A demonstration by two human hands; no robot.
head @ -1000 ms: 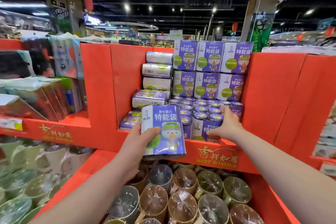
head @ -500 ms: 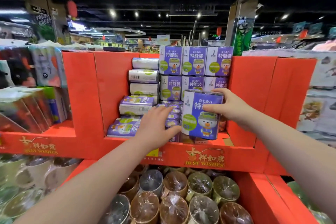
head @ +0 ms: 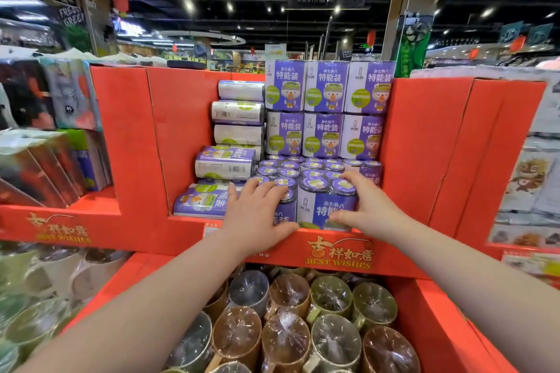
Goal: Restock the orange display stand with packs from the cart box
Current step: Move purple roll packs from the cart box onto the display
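From where I stand, the purple pack is upright in the front row of the orange display stand, just right of the frame's centre, with its base tucked behind the front lip. Its long axis runs straight up and down, roll caps to the ceiling and printed face toward the person.

The right hand has it. The grip comes in from the pack's right side, fingers curled over the top right caps and thumb pressed low on the front face. The pack therefore lies directly left of that palm.

The left hand is spread, its straight fingers laid over the top of the neighbouring pack, which touches the held one on its left. Its thumb lies along the lip.

As I judge it, this is the relation that matters: the pack is boxed between the neighbour on its left and the right palm, with more upright packs close behind. Any last seating push would have to go back and down, and the right hand would then need to slip out rightward, toward the stand's right wall.

Taller stacked packs fill the back. The cart box is not in view.
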